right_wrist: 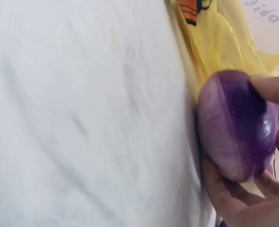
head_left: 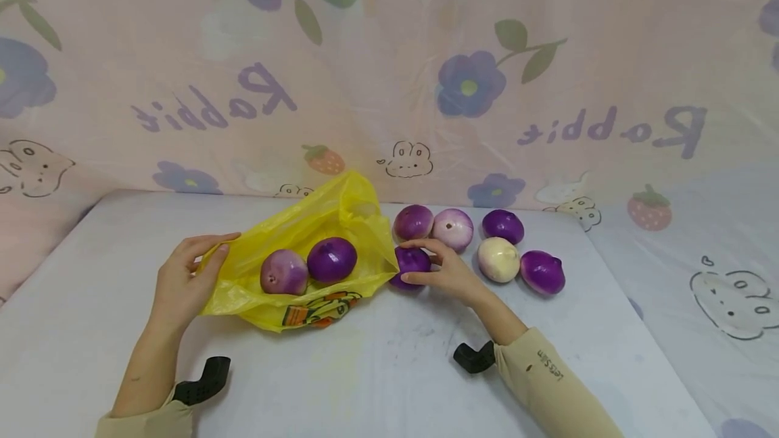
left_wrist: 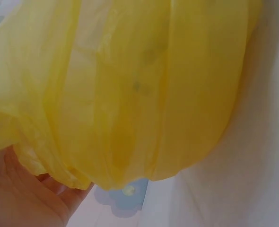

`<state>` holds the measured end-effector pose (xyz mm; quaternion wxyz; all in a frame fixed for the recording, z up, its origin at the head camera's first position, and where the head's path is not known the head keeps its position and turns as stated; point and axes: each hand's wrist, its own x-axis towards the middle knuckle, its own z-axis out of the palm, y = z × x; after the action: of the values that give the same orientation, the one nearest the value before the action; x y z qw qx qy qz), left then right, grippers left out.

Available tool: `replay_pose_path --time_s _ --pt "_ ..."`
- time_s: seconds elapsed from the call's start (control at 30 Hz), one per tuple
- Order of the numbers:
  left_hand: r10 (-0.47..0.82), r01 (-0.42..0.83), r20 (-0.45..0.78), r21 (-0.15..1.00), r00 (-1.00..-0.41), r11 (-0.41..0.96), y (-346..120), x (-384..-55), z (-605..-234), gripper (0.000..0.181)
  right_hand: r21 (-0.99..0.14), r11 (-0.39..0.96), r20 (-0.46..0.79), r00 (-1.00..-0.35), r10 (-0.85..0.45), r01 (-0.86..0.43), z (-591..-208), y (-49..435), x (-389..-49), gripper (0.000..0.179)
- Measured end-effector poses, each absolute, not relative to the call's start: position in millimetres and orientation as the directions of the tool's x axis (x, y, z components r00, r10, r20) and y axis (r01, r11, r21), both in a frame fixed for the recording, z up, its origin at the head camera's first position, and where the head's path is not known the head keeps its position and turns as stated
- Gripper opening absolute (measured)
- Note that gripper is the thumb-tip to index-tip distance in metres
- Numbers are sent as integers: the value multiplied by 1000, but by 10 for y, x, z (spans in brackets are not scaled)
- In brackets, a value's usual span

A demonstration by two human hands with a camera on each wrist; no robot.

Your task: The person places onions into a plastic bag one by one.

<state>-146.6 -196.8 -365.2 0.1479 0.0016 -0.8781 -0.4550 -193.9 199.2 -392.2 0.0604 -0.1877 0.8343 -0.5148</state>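
A yellow plastic bag (head_left: 262, 313) lies on its side with its mouth spread toward me. Two onions rest inside it, a pale purple onion (head_left: 284, 272) and a dark purple onion (head_left: 332, 260). With thumb and fingers my left hand (head_left: 179, 286) holds the bag's left rim; the bag hides part of that hand in the left wrist view. My right hand (head_left: 450, 274) grips another purple onion (right_wrist: 234, 127) at the right edge of the bag's mouth, outside it. This onion has a paler side and sits low, close to the table.
Right of the bag, several more onions lie on the white table (head_left: 365, 384): a mauve onion (head_left: 414, 223), a pinkish onion (head_left: 453, 229), a cream onion (head_left: 498, 260) and dark purple ones (head_left: 543, 272). Behind hangs a printed curtain (head_left: 377, 86).
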Motion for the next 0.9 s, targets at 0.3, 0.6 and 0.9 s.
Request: replay_pose_path --time_s 0.3,0.6,0.9 --pt "-139 146 269 810 -953 569 -1985 -1445 -3642 34 -905 379 70 -948 -311 -191 -3885 1935 -1884 49" --pt "-138 147 271 808 -953 570 -1986 -1443 -3626 34 -911 387 43 -964 -263 -146 -3834 2017 -1894 50" --pt "-140 128 250 810 -958 572 -1976 -1441 -3627 35 -930 359 -23 -963 -268 -78 -3638 2071 -1891 53"
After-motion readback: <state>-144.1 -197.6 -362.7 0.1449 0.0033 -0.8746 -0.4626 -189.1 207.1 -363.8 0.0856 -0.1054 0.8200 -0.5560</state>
